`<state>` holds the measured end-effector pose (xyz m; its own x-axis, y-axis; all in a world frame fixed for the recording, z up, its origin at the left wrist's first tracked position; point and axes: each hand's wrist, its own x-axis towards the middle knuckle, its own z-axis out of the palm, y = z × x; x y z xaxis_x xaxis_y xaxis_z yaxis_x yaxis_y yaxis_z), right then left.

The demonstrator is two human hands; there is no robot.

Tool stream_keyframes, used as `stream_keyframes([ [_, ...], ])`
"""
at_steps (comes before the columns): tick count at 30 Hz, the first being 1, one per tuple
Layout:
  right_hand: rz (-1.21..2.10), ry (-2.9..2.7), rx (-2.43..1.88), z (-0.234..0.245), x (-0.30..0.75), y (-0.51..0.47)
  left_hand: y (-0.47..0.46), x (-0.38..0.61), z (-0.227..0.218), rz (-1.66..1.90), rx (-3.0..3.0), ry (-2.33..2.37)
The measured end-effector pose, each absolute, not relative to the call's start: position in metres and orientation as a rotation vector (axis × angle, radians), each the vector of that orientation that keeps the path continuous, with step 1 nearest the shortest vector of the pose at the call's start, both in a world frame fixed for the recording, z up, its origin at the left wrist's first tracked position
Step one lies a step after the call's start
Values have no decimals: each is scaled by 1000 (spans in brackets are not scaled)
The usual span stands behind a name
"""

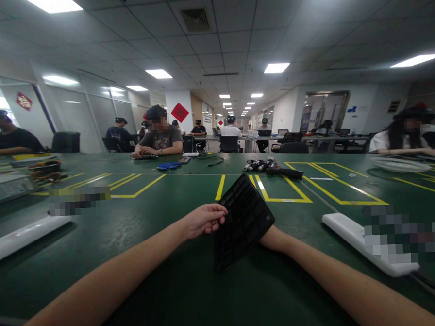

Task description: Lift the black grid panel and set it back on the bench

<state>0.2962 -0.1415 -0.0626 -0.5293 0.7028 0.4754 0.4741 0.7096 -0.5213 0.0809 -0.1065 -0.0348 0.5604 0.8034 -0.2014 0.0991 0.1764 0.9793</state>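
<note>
A black tray-like panel with a grid of square cells stands tilted on its edge on the green table, in front of me. My left hand has its fingers curled against the panel's left edge. My right hand is hidden behind the panel; only its wrist shows, and it seems to support the panel from behind.
White keyboards lie at the left and right. Yellow tape boxes mark the table. Small tools and cables lie farther back. Several seated people work at the far side and both ends.
</note>
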Motion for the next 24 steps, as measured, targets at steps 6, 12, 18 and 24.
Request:
stream_keyframes([
  [6, 374, -2239, -856, -65, 296, -137, -109, 85, -40, 577, 1260, 796],
  [12, 362, -2249, -798, -68, 295, -135, -111, 84, -43, 633, 1383, 823],
  [18, 410, -2194, -800, -67, 290, -139, -115, 85, -43, 741, 1811, 998],
  [24, 422, -2188, -805, -63, 287, -143, -119, 86, -43, 797, 2263, 1214],
])
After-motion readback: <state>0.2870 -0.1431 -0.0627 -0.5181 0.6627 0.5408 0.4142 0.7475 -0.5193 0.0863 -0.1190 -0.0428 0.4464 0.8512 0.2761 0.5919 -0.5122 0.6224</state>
